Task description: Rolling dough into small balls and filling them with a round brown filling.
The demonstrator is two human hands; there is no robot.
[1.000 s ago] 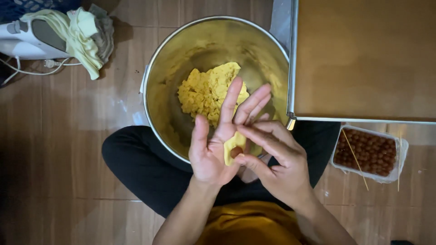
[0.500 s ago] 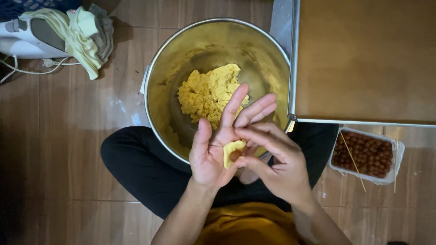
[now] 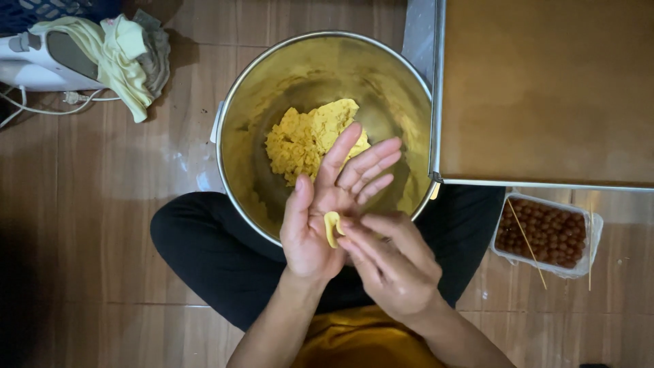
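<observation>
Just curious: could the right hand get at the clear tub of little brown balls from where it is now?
Probably yes. The right hand is busy at the dough piece, but the tub sits open on that same side with nothing between them.

Small flattened piece of soft yellow dough (image 3: 332, 228): matt, smooth, pliable, lying against the fingers of the left hand (image 3: 320, 218), touched by the right hand's fingertips (image 3: 346, 242).
Large round metal bowl (image 3: 245, 102), just beyond the fingertips: brushed steel, dull sheen inside, polished rim.
Crumbly yellow dough mass (image 3: 306, 140) in it: rough, matt.
Flat metal baking tray (image 3: 545, 88), right of the fingers: matt brown surface, shiny edge.
Clear plastic tub of glossy brown balls (image 3: 545, 232): thin, translucent.
Floor of brown wood-look tiles (image 3: 102, 204): smooth, faintly glossy.
Pale yellow crumpled cloth (image 3: 122, 54), far left: soft, matt.
</observation>
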